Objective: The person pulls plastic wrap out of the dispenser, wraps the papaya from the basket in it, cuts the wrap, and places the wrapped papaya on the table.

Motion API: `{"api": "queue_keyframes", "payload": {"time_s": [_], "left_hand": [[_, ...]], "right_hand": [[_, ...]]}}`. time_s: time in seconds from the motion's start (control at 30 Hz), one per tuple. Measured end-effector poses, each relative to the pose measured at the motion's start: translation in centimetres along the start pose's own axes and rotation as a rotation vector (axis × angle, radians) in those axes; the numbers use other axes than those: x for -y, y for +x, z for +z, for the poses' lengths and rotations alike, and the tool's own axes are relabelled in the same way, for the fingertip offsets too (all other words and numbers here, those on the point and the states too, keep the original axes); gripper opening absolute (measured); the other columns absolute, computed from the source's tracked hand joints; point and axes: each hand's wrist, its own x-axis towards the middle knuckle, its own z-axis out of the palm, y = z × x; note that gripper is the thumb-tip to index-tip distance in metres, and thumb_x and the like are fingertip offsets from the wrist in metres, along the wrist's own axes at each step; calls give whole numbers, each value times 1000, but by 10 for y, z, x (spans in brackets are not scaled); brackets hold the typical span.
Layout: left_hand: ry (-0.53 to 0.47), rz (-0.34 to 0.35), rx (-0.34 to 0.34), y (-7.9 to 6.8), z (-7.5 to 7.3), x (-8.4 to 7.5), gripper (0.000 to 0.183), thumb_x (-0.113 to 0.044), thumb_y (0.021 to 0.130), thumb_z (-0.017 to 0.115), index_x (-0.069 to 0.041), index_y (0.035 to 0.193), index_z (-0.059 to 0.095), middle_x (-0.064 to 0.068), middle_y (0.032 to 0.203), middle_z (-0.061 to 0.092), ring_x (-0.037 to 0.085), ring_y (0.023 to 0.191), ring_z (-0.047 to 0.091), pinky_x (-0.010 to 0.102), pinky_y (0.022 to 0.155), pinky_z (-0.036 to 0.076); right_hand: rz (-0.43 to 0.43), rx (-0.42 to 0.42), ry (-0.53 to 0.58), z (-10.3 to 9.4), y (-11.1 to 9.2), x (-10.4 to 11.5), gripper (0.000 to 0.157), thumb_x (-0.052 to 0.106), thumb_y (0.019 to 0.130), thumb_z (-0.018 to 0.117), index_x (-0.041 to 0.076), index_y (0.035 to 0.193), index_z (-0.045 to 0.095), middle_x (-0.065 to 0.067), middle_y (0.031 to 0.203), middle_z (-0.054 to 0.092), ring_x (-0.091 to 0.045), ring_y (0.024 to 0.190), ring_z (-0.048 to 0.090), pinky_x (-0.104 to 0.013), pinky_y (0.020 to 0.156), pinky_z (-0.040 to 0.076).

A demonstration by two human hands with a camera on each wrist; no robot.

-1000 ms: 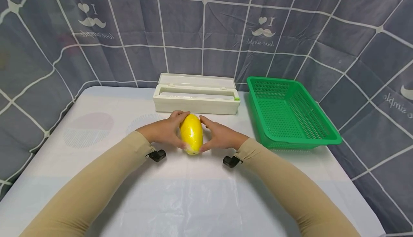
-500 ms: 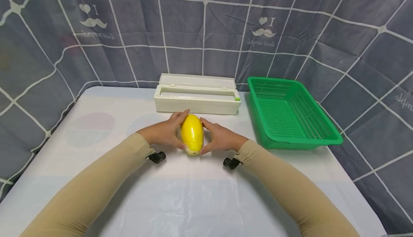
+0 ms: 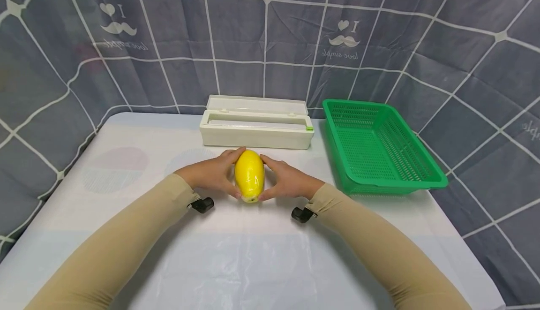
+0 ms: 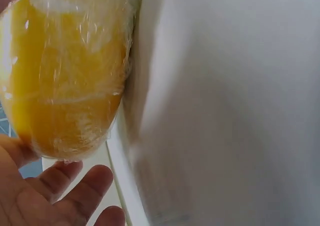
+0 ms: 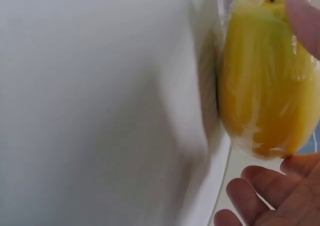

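A yellow melon (image 3: 249, 175) in clear plastic film lies lengthwise on the table between both hands, its stem end toward the person. From the left side, my left hand (image 3: 214, 173) holds it, thumb at the near end and fingertips by the far end. The right hand (image 3: 291, 178) mirrors this on the other side. In the left wrist view, wrinkled film shows on the melon (image 4: 65, 81), above the spread fingers of the left hand (image 4: 55, 196). A small green stem mark tops the melon (image 5: 270, 81) in the right wrist view, close to the right thumb.
Behind the melon stands a white cling film dispenser (image 3: 256, 137), lid raised, with a green slider at its right end. A green perforated basket (image 3: 343, 160) sits at the right of the white-covered table (image 3: 253, 263). A grey checked curtain (image 3: 240, 28) surrounds the back and sides.
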Motion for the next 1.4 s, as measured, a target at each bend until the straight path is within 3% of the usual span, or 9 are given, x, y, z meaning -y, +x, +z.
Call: {"api": "queue_keyframes", "payload": {"time_s": [0.1,0.3,0.43,0.67,0.77,0.9,1.13,1.23,1.4], "left_hand": [[-4,0,2,-1,0,0,138,-52,75,93,-11,170,1,21,173,18,39,154,37,64,125,30],[-18,-8,-30,-1,2,-1,143,-51,74,95,-13,170,-3,20,170,29,37,152,40,62,126,30],[-41,-6,-30,0,5,0,145,-49,73,96,-14,170,-6,17,168,33,34,154,38,60,128,27],[-45,-30,5,-3,4,1,140,-52,76,92,-14,170,-5,15,175,20,35,158,32,60,129,27],[-48,-46,12,-4,4,1,139,-57,77,89,-15,170,-5,15,174,25,35,156,36,60,128,28],[-54,-51,6,-3,5,3,136,-56,77,90,-15,170,-1,15,169,34,34,153,41,60,127,30],[-75,-30,4,-3,4,8,137,-52,74,93,-16,169,2,16,167,37,34,153,40,61,128,26],[-95,-27,2,-3,5,11,136,-51,73,94,-18,169,3,15,168,36,34,155,37,61,129,24],[-113,-21,-10,-2,7,11,134,-52,72,95,-22,168,6,15,168,36,35,155,38,62,128,25]], "right_hand": [[-10,15,6,2,2,0,122,46,81,90,16,171,12,-10,172,33,-29,158,33,-52,130,27],[-44,-15,-1,2,2,4,118,45,80,91,14,169,19,-9,167,40,-31,153,41,-52,128,32],[-47,-33,-2,1,1,5,119,43,80,92,14,169,19,-7,170,36,-30,154,38,-53,128,31],[-48,-23,3,3,3,4,120,44,81,91,14,170,16,-7,175,25,-30,160,27,-54,131,25],[-39,-14,12,5,4,3,122,45,80,91,16,170,13,-7,176,22,-29,162,23,-54,131,23],[-48,8,46,4,4,4,124,42,80,93,16,170,12,-6,176,22,-30,160,29,-51,131,27],[45,35,15,0,9,1,134,40,77,95,14,171,3,-10,177,16,-32,162,24,-51,132,23],[40,56,10,2,14,-2,136,40,77,95,13,171,0,-13,177,16,-30,163,21,-50,133,20],[1,59,35,3,16,-4,134,35,76,96,12,170,3,-12,174,27,-28,160,29,-47,133,22]]}}
